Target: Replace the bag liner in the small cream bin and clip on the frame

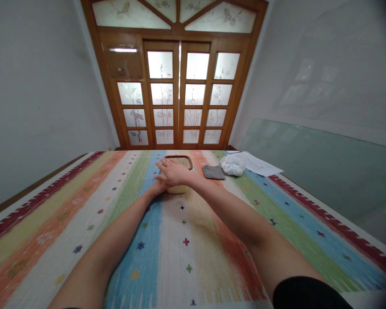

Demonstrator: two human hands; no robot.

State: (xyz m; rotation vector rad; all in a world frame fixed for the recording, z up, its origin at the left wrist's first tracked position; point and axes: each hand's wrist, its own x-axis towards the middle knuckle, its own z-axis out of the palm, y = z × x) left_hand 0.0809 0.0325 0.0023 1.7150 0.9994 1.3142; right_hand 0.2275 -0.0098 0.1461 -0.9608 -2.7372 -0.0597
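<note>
Walls: two, pale, one at left [45, 77], one at right [357, 64].

Doors [179, 34]: brown wood frame with frosted panes bearing plant motifs, beyond the counter's far end.

Counter [176, 240]: long, dressed in a striped cloth [90, 206] of blue, green, yellow, orange and dark red, with small star and cross motifs.

Panel [309, 154]: pale green, rounded at the upper corner, along the right wall.

Sleeve [304, 296]: black, on the right arm.

Paper [260, 164]: white, printed, toward the far right of the counter.

Container [178, 189]: pale yellow body, brown rim, near the middle of the counter's far part, partly covered by the hands.

Hands, two, together at the container's near left: right hand [176, 172] uppermost, fingers extended and slightly parted; left hand [161, 185] beneath, mostly hidden. Whether either one grips cannot be told.

Bundle [233, 165]: white, crumpled, just beside the paper.

Fabric piece [213, 172]: grey, flat, between container and bundle.
</note>
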